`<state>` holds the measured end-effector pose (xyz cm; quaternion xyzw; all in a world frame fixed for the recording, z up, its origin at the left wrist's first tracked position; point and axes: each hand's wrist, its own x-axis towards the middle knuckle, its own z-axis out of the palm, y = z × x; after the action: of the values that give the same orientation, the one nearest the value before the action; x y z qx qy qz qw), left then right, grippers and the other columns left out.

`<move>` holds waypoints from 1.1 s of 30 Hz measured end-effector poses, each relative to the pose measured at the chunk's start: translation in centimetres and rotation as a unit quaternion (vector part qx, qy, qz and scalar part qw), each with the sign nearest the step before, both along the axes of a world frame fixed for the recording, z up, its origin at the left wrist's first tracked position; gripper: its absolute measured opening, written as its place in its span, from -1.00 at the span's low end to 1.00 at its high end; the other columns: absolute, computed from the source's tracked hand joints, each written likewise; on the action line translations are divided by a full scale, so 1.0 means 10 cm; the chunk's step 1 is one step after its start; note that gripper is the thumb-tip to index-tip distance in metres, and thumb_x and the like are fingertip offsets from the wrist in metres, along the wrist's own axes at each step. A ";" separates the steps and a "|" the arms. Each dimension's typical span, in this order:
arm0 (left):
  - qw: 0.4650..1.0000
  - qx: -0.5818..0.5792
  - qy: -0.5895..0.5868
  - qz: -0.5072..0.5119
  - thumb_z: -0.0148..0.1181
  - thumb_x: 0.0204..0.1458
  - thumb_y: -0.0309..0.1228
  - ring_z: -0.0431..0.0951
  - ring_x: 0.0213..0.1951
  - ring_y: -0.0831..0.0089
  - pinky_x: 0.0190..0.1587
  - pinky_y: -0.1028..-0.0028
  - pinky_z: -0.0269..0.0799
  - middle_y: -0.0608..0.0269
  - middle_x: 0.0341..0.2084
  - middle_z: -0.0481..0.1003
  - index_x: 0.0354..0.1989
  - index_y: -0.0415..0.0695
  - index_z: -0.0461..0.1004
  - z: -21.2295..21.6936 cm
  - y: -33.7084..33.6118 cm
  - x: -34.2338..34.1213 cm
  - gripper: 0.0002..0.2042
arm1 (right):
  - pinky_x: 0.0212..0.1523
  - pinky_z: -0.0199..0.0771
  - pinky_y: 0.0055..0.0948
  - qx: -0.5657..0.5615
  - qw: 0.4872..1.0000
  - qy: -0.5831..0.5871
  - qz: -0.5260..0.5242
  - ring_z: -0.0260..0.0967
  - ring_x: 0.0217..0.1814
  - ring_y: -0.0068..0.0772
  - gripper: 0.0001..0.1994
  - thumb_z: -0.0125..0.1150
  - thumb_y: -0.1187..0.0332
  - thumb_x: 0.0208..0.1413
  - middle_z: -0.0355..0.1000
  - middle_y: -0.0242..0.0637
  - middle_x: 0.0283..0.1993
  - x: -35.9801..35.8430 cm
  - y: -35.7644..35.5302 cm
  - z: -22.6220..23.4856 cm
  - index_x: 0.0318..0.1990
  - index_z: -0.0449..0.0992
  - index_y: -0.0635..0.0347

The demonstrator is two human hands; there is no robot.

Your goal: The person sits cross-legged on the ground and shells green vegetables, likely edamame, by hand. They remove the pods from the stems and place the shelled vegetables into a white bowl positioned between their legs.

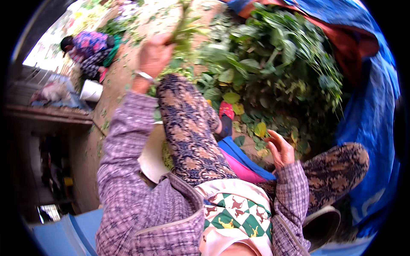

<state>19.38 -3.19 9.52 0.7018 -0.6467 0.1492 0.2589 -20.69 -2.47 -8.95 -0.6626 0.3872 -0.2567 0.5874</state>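
My left hand (154, 57), with a bracelet at the wrist, is raised ahead and closed round a leafy green stalk (186, 32). The stalk stands up past my fist and is blurred by motion. Low between my knees is my right hand (280, 150); its fingers are apart and slightly bent, and nothing shows in them. Just beyond it lie loose yellow and green leaves (260, 129). A big heap of leafy green plants (273, 55) rises ahead and to the right.
A blue tarp (367, 115) curves round the heap's right side. Beside my left leg is a pale basin (152, 153) with green bits in it. Back left, another person (89, 53) bends near a white bucket (91, 90). Leaves litter the brown ground (128, 55).
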 end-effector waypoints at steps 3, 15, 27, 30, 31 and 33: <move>0.975 0.191 -0.080 0.081 0.13 -0.13 -0.38 0.45 -0.46 0.19 -0.36 0.33 0.34 -0.01 -0.52 0.43 -0.33 -0.23 0.44 -0.15 0.24 0.53 -0.79 | -0.23 0.40 -0.57 -0.014 1.000 0.009 0.007 0.42 -0.28 -0.53 -0.67 0.05 0.55 0.01 0.47 -0.27 -0.33 0.00 0.00 0.03 -0.01 0.36 0.19; 0.932 0.243 0.062 -0.261 0.10 -0.07 -0.40 0.46 -0.40 0.17 -0.32 0.33 0.36 0.06 -0.49 0.44 -0.37 -0.21 0.41 -0.72 -1.16 -1.34 -0.85 | -0.26 0.42 -0.63 -0.037 0.996 -0.067 -0.048 0.37 -0.33 -0.62 -0.74 -0.03 0.53 0.10 0.47 -0.30 -0.35 -0.17 -0.74 1.12 -0.03 0.37 0.30; 0.878 0.256 -0.294 -0.276 0.40 -0.42 -0.27 -0.02 0.23 0.03 0.20 0.10 -0.08 -0.09 0.18 0.02 0.23 -0.06 -0.03 -1.04 -2.69 -3.22 -0.06 | -0.37 0.41 -0.65 0.046 0.978 -0.067 -0.194 0.38 -0.44 -0.67 -0.79 -0.03 0.54 0.07 0.47 -0.36 -0.46 -0.36 -0.55 0.55 -0.14 0.44 0.23; 0.873 0.244 -0.356 -0.228 0.38 -0.46 -0.33 0.01 0.22 0.04 0.16 0.02 -0.05 -0.11 0.20 -0.02 0.25 0.01 -0.08 -1.27 -2.95 -3.07 -0.02 | -0.38 0.43 -0.61 0.042 0.975 -0.053 -0.213 0.40 -0.45 -0.63 -0.79 -0.03 0.52 0.06 0.48 -0.36 -0.47 -0.42 -0.55 0.53 -0.14 0.44 0.22; 0.885 0.215 -0.346 -0.226 0.31 -0.40 -0.39 0.10 0.16 0.05 0.13 0.01 0.00 -0.08 0.15 0.07 0.24 0.01 -0.07 -1.33 -3.00 -3.00 -0.08 | -0.38 0.43 -0.60 0.031 0.975 -0.048 -0.213 0.41 -0.45 -0.62 -0.79 -0.03 0.52 0.06 0.48 -0.35 -0.48 -0.43 -0.56 0.51 -0.15 0.44 0.21; 0.913 0.242 -0.270 -0.190 0.22 -0.31 -0.44 0.19 0.10 0.09 0.07 -0.02 0.05 -0.02 0.04 0.23 0.24 0.02 -0.09 -1.36 -3.07 -2.95 -0.15 | -0.38 0.43 -0.58 0.023 0.979 -0.029 -0.199 0.42 -0.45 -0.58 -0.79 -0.01 0.51 0.05 0.48 -0.32 -0.47 -0.46 -0.56 0.49 -0.15 0.43 0.21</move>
<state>-10.14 -33.87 -4.04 0.5403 -0.8291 0.1199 -0.0797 -25.25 -8.05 -4.01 -0.5508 0.5001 -0.3784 0.5507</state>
